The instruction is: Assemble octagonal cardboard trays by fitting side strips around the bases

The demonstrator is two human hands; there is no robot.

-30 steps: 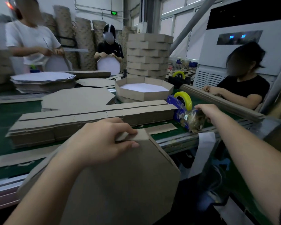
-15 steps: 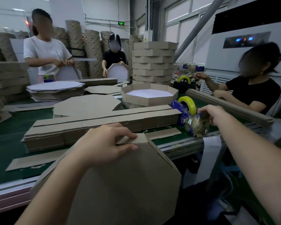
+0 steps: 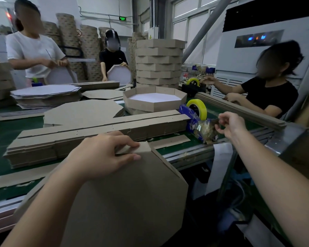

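A green tabletop is running through a busy workroom, and other people are working with cardboard around it. A long pile of side strips is lying across it. A finished tray is sitting behind the pile, and a tall stack of trays is standing farther back. The left hand is still holding the octagonal tray upright at the near edge of the tabletop, with its brown bottom facing the camera. Its grip is clamped on the top edge, thumb on the bottom face and fingers over the rim, just as it was half a second ago. The right hand is staying at the blue tape holder with the yellow roll, beside the right end of the strip pile. Its grip is pinching the crinkly tape at the front, and its fingers are looking more spread than before. The person in black is reaching a bit farther toward a second yellow roll at the back. A green sign is glowing on the far wall, but its writing is too small to read. Lights are glowing on the dark panel of a big white machine, too blurry to read.
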